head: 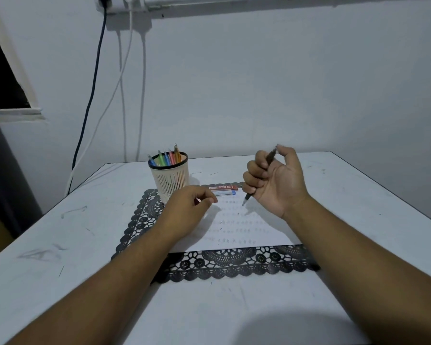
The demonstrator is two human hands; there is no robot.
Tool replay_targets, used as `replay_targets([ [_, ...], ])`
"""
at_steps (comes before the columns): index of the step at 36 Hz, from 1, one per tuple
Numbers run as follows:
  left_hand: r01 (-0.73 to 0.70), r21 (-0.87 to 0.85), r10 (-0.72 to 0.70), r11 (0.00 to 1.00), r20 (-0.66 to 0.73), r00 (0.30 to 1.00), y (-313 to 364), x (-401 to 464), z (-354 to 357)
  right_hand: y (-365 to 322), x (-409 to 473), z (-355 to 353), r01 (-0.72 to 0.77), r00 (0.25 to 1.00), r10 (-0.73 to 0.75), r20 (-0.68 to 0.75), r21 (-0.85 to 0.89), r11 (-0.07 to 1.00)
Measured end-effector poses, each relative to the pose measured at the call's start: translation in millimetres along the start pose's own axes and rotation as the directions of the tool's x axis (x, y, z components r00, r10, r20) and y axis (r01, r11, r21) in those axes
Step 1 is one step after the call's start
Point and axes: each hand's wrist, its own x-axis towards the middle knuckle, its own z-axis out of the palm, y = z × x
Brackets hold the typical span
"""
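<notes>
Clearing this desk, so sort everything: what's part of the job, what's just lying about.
In use: right hand gripping the pencil, left hand, marked paper, red lead case, blue-capped lead case.
Lying about: pen cup, coloured pens, lace mat, wall cables.

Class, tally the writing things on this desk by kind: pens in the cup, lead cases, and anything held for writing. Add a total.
Pens in the cup: 5
Lead cases, a red case and a blue case: 2
Mechanical pencil in the right hand: 1
Total: 8
</notes>
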Motion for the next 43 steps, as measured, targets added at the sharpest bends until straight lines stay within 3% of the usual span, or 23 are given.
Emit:
replay_targets([
  [2,-0.009,-0.047,0.009,0.999,-0.013,1.000,1.8,0.9,-1.3,1.7,0.0,5.1,-0.058,0.998,0.046,-0.049,-0.287,0.956],
  [3,-0.019,-0.085,0.017,0.996,-0.025,1.000,2.9,1.3,-1.9,3.5,-0.8,7.6,-0.073,0.996,0.042,-0.074,-0.490,0.869],
  [5,-0.034,-0.151,0.025,0.988,-0.059,0.998,6.0,2.1,-3.2,8.9,-4.9,10.8,-0.047,0.998,-0.005,-0.060,-0.832,0.553],
  [6,-0.036,-0.176,0.023,0.984,-0.076,0.997,7.8,2.2,-3.8,12.8,-7.2,11.1,-0.008,1.000,-0.014,-0.015,-0.914,0.406],
  [8,-0.040,-0.211,0.019,0.977,-0.101,0.995,11.9,1.3,-4.6,20.3,-9.7,11.4,0.059,0.998,0.005,0.063,-0.959,0.277],
  [15,-0.068,-0.268,0.042,0.961,-0.102,0.994,15.5,0.7,-6.4,29.9,-5.7,7.7,0.087,0.992,0.073,0.105,-0.972,0.219],
  [23,-0.091,-0.223,0.070,0.971,-0.103,0.992,11.3,1.8,-6.9,31.3,-4.9,3.7,0.100,0.989,0.087,0.117,-0.979,0.177],
  [29,-0.091,-0.170,0.051,0.981,-0.223,0.973,10.9,3.9,-13.7,25.0,-3.3,2.3,0.100,0.993,0.056,0.107,-0.987,0.125],
  [32,-0.042,-0.158,0.008,0.987,-0.209,0.978,5.6,5.7,-18.7,21.0,-3.9,1.5,0.101,0.994,0.014,0.106,-0.976,0.195],
  [40,0.008,-0.172,-0.008,0.985,0.001,1.000,1.6,3.8,-2.7,26.8,-3.4,5.7,0.113,0.993,-0.069,0.093,-0.904,0.412],
  [43,-0.013,-0.078,0.016,0.997,0.039,0.999,-0.4,3.1,0.3,29.6,-1.7,5.1,0.104,0.991,-0.122,0.059,-0.910,0.402],
])
